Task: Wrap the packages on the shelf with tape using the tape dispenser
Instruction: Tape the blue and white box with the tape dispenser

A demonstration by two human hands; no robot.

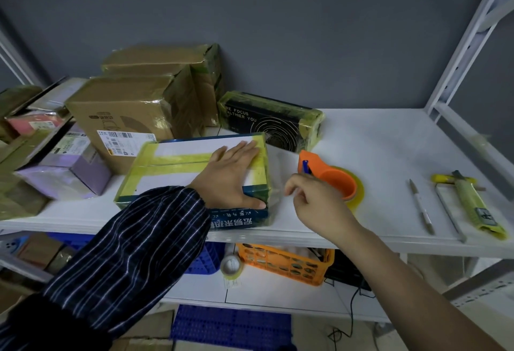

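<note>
Head: flat L hand (236, 172) on glossy yellow-taped box (178, 163), orange dispenser (332, 177) nearby.

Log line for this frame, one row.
left hand: flat on yellow-taped white-and-blue box | right hand: at orange tape dispenser, grip unclear

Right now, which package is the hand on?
The white-topped, blue-sided box nearest the camera: the left hand lies flat on it. The brown cartons and black box behind go untouched.
</note>
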